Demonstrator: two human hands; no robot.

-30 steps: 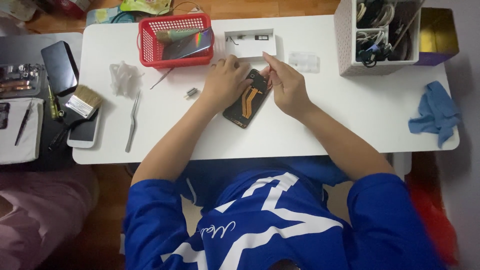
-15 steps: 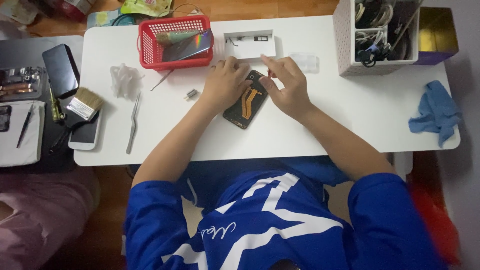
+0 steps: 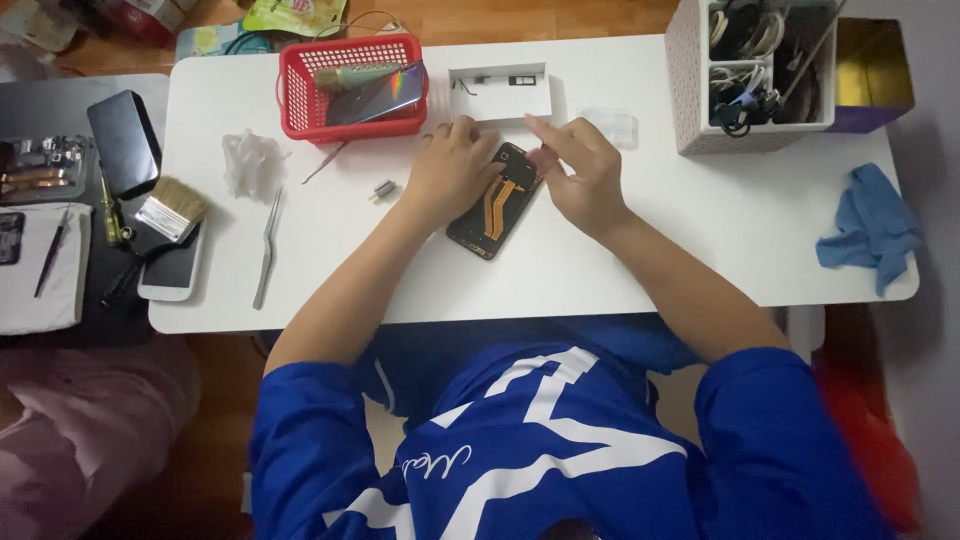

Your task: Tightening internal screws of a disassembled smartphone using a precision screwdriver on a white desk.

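So my left hand (image 3: 452, 170) is pressed flat on the opened phone (image 3: 497, 203) in the middle of the white table (image 3: 640, 250), while my right hand (image 3: 580, 175) pinches some tiny part over its top edge, just below the small white box (image 3: 500, 93).

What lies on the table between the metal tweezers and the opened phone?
In the head view, a small grey part lies between the tweezers and the opened phone, near the left hand.
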